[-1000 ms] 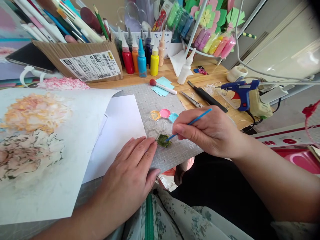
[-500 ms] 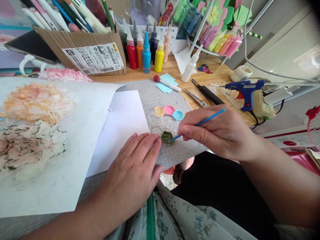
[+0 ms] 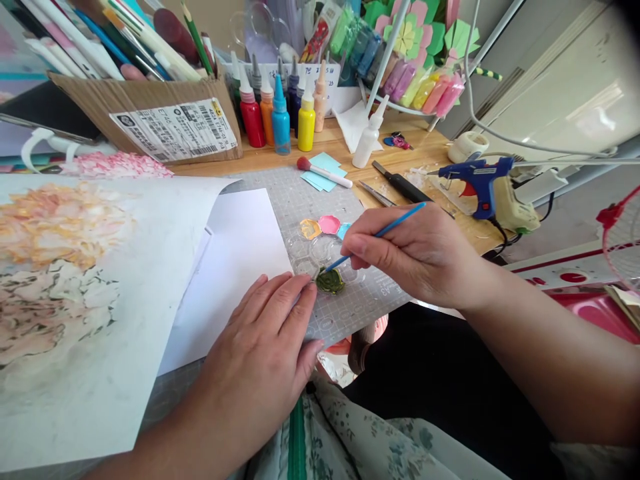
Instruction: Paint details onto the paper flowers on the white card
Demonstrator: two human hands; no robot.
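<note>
My right hand (image 3: 415, 257) pinches a thin blue paintbrush (image 3: 400, 220), its tip down in the dark green paint (image 3: 330, 281). That paint fills one well of a clear flower-shaped palette (image 3: 301, 249). Orange paint (image 3: 310, 229), pink paint (image 3: 329, 224) and partly hidden blue paint (image 3: 343, 231) sit in other wells. My left hand (image 3: 270, 327) lies flat with fingers stretched out, the fingertips at the palette's near-left edge beside the green well. White paper (image 3: 245, 233) is under and beyond those fingers. Beneath the palette is a grey cutting mat (image 3: 345, 320).
At left lies a large sheet with painted flowers (image 3: 75, 320). Behind stand a cardboard box of brushes (image 3: 165, 127) and several paint bottles (image 3: 281, 123). A white-handled brush (image 3: 325, 172), tweezers (image 3: 377, 194), a white bottle (image 3: 370, 137) and a blue glue gun (image 3: 477, 183) lie farther back and right.
The brush tip has moved from the right side of the green well to its upper left, and the green paint looks more stirred. My left hand stays by the palette; the view has shifted slightly.
</note>
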